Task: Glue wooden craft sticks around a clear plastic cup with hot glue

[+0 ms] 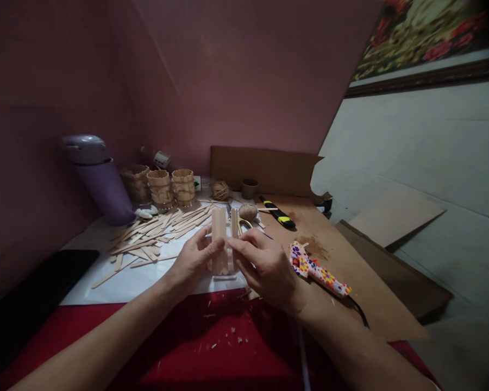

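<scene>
At the middle, a clear cup point(225, 278) stands with wooden craft sticks point(219, 233) upright along its near side. My left hand point(198, 252) is closed around the cup's left side, its thumb pressed on the sticks. Another upright craft stick point(234, 220) is at the cup's right side. My right hand point(264, 266) pinches that stick against the cup, with fingertips partly hiding it. A loose pile of craft sticks point(146, 236) lies left of the cup. A flower-patterned glue gun point(320, 274) rests right of my right hand.
Behind stand several stick-covered cups point(183, 187), a purple bottle point(104, 184), balls of twine point(248, 212) and a small brown pot point(250, 188). Gold-handled scissors point(244, 224) and a black-and-yellow utility knife point(277, 213) lie nearby. Cardboard point(358, 293) covers the right side; wood scraps dot the red cloth point(195, 347).
</scene>
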The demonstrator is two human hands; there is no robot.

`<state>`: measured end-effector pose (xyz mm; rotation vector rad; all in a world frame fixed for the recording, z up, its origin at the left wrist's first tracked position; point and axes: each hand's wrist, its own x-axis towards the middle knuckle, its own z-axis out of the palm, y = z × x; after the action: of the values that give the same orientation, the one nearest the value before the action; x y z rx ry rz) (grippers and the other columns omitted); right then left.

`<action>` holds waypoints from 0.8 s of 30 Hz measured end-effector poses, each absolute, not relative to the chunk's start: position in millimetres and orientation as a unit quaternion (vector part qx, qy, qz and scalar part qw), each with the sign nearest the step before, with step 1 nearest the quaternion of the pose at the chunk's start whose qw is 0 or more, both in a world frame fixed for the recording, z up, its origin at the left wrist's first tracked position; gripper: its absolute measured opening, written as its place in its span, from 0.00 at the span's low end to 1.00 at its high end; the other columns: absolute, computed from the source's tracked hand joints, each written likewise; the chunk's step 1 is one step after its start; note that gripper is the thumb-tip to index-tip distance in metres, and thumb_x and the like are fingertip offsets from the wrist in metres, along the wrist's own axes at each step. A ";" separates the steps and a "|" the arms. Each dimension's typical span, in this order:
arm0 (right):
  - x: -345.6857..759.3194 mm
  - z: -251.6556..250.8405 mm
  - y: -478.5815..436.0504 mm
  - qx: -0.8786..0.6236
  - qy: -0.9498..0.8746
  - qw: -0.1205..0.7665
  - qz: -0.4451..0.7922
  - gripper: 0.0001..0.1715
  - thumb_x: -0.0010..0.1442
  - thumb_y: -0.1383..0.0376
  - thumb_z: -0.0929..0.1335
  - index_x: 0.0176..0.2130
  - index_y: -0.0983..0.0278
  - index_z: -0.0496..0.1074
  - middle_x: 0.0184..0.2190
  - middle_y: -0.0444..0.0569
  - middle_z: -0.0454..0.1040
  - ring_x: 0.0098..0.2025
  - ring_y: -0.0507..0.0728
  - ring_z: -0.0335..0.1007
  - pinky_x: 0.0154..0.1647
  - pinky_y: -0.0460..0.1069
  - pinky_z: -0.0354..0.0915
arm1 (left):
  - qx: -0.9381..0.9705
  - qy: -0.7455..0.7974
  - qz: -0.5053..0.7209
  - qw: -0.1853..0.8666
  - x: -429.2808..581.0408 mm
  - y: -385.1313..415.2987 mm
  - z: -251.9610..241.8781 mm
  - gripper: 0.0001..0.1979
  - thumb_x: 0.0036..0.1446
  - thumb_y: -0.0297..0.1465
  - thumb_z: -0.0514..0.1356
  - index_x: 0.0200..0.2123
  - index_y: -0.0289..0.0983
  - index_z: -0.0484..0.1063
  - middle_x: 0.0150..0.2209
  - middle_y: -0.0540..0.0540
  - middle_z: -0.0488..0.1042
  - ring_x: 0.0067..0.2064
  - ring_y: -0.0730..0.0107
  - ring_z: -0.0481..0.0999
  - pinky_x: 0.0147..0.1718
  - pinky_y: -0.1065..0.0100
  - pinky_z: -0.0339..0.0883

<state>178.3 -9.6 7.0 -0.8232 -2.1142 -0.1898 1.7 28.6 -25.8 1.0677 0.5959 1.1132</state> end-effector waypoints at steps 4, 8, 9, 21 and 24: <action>178.3 7.4 -8.9 -0.324 -0.855 0.393 -0.095 0.14 0.66 0.71 0.62 0.45 0.71 0.76 0.32 0.53 0.72 0.33 0.56 0.69 0.32 0.50 0.72 | 0.482 0.284 0.491 0.667 1.6 27.1 -25.4 0.29 0.53 0.39 0.69 0.56 0.37 0.69 0.45 0.38 0.78 0.40 0.59 0.80 0.36 0.63 0.75; 178.1 8.4 -10.2 -0.327 -0.858 0.388 -0.075 0.13 0.66 0.71 0.61 0.43 0.68 0.74 0.33 0.53 0.72 0.34 0.55 0.70 0.34 0.50 0.71 | 0.475 0.281 0.493 0.673 2.5 24.6 -23.4 0.29 0.50 0.39 0.71 0.54 0.36 0.72 0.44 0.37 0.79 0.40 0.57 0.80 0.36 0.63 0.75; 178.0 8.9 -10.8 -0.330 -0.858 0.388 -0.065 0.13 0.66 0.71 0.61 0.43 0.68 0.74 0.34 0.52 0.72 0.34 0.55 0.70 0.34 0.50 0.71 | 0.474 0.280 0.493 0.674 2.7 24.2 -23.2 0.29 0.49 0.39 0.72 0.54 0.36 0.72 0.44 0.37 0.79 0.40 0.57 0.80 0.36 0.63 0.74; 176.6 12.9 -12.0 -0.346 -0.857 0.381 -0.015 0.10 0.61 0.73 0.62 0.35 0.67 0.72 0.32 0.52 0.70 0.33 0.56 0.67 0.33 0.50 0.67 | 0.489 0.319 0.485 0.652 4.8 22.2 -22.0 0.30 0.48 0.39 0.72 0.53 0.34 0.73 0.45 0.38 0.79 0.40 0.60 0.79 0.37 0.66 0.73; 177.6 18.2 -15.6 -0.302 -0.870 0.389 -0.010 0.09 0.58 0.74 0.62 0.31 0.65 0.70 0.30 0.49 0.69 0.30 0.54 0.65 0.29 0.49 0.65 | 0.461 0.300 0.505 0.665 5.9 21.0 -15.0 0.27 0.49 0.40 0.72 0.49 0.33 0.74 0.41 0.39 0.80 0.37 0.63 0.79 0.34 0.68 0.73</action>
<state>177.6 -15.6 18.2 -0.7680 -2.2118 -0.0246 5.9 21.0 -15.0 1.0407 0.6784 1.1412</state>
